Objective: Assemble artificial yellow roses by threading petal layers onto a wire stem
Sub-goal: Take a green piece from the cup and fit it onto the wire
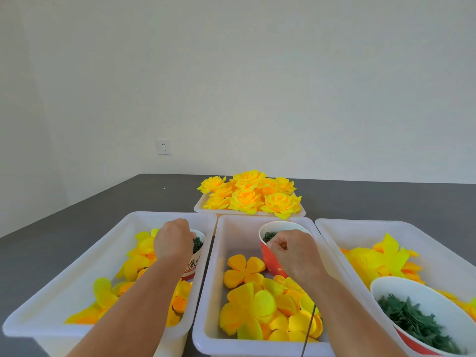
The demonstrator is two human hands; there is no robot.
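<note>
Three white bins hold loose yellow and orange petal layers. My left hand reaches into a printed paper cup of dark green pieces in the left bin; its curled fingertips are hidden inside the cup. My right hand is curled at the rim of a red cup of green pieces in the middle bin. A thin dark wire stem runs down from under this hand, which seems to grip it.
The right bin holds more petals and a large bowl of green leaves. A far white tray is heaped with finished yellow roses. All stand on a dark grey table by a white wall.
</note>
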